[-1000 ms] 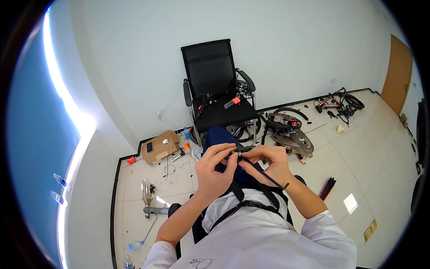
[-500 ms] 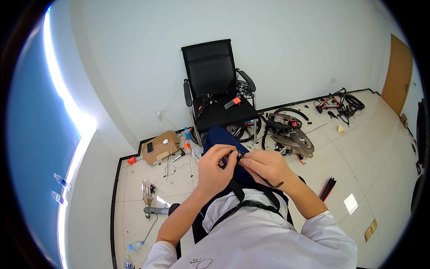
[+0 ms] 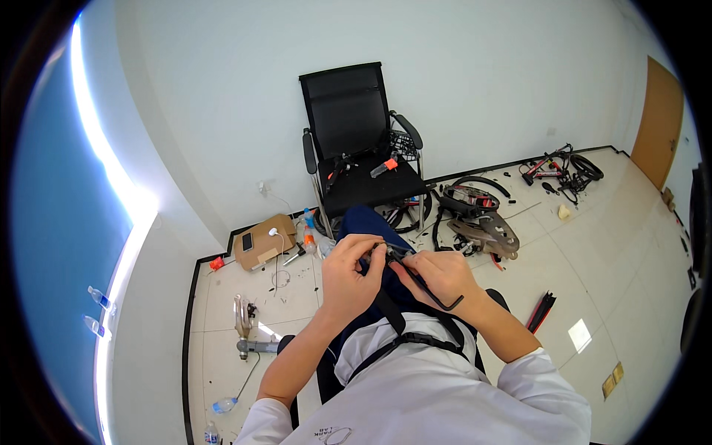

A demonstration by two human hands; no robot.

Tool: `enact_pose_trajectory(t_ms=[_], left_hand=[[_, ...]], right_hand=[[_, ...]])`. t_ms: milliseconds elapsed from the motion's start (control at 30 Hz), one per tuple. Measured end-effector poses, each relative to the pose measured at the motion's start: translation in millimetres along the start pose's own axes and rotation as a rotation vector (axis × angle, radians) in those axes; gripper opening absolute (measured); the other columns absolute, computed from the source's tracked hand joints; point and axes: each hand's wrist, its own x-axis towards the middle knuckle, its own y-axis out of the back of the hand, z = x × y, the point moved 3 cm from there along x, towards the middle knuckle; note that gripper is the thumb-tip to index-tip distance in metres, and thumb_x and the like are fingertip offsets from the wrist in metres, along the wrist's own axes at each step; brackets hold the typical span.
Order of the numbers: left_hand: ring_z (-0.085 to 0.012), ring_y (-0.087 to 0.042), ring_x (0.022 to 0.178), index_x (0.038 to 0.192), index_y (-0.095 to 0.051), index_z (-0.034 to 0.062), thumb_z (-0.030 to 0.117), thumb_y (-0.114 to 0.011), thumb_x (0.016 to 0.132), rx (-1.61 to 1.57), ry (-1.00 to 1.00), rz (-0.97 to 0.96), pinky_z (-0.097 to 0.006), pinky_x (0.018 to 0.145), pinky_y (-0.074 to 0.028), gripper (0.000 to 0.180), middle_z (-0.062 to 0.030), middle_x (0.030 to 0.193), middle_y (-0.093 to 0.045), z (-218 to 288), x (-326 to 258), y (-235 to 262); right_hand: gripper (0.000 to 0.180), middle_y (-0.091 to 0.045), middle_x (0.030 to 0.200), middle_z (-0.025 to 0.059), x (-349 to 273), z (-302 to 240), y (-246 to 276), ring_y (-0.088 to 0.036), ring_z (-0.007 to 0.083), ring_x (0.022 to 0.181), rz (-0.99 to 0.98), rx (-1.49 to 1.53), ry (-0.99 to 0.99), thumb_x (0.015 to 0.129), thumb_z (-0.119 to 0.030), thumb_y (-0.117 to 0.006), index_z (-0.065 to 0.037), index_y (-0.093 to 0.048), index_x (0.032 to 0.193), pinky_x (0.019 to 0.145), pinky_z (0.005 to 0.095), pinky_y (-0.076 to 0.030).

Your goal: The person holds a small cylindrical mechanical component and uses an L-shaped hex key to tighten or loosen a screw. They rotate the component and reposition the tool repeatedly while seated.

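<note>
1. A flattened brown cardboard box [image 3: 264,242] lies on the pale tiled floor beside the wall's black skirting, up and to the left of the left hand's fingers [image 3: 362,252], well apart from them.
2. A small dark rectangular device with a screen [image 3: 247,242], phone-like, rests flat on the cardboard's left part; the screen shows dark.
3. A clear plastic bottle with a blue cap and a white label band [image 3: 308,219] stands just right of the cardboard, above and left of the same fingers, near the foot of a black office chair [image 3: 348,133].
</note>
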Motion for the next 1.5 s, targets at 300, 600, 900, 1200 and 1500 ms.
enact_pose_trajectory(t_ms=[300,600,900,1200,1500], left_hand=[[-0.0103,-0.058,0.065,0.093,-0.074,0.0004,0.005,-0.069,0.087,0.01,0.007,-0.014,-0.023,0.057,-0.044,0.009,-0.0067,0.095,-0.073,-1,1,1],[-0.0094,-0.058,0.065,0.093,-0.073,-0.0008,0.004,-0.069,0.087,-0.012,0.005,0.015,-0.022,0.056,-0.043,0.008,-0.0067,0.095,-0.073,1,1,3],[-0.0089,-0.057,0.064,0.092,-0.073,-0.0007,0.003,-0.069,0.088,-0.026,0.0,0.031,-0.022,0.055,-0.042,0.008,-0.0066,0.095,-0.073,4,2,5],[-0.0087,-0.056,0.064,0.091,-0.073,-0.0005,0.004,-0.069,0.087,-0.025,0.024,0.033,-0.022,0.054,-0.041,0.007,-0.0066,0.094,-0.073,-1,2,4],[-0.0084,-0.055,0.063,0.091,-0.073,-0.0005,0.004,-0.069,0.087,-0.026,0.014,0.042,-0.022,0.054,-0.041,0.007,-0.0064,0.093,-0.072,-1,2,3]], right_hand=[[0.014,-0.064,0.077,0.0071,4,0,5,-0.063,0.0228,0.06,-0.038,-0.016,0.081,0.081,-0.01,-0.077,-0.003,-0.065,0.085,0.053,0.0322,-0.051],[0.021,-0.07,0.073,0.0093,1,5,1,-0.067,0.0212,0.057,0.138,0.201,-0.054,0.073,-0.006,-0.086,-0.003,-0.072,0.088,0.05,0.0272,-0.05],[0.021,-0.073,0.079,0.011,-1,7,-6,-0.071,0.0224,0.064,0.207,0.291,-0.113,0.074,0.0,-0.083,-0.003,-0.074,0.092,0.058,0.0277,-0.055],[0.022,-0.071,0.082,0.01,8,2,-3,-0.071,0.0224,0.068,0.141,0.308,-0.132,0.074,0.0,-0.082,-0.002,-0.072,0.094,0.06,0.0278,-0.056],[0.019,-0.067,0.069,0.0081,3,2,-1,-0.065,0.021,0.055,0.188,0.171,-0.037,0.073,0.0,-0.083,-0.001,-0.069,0.085,0.048,0.0284,-0.049]])
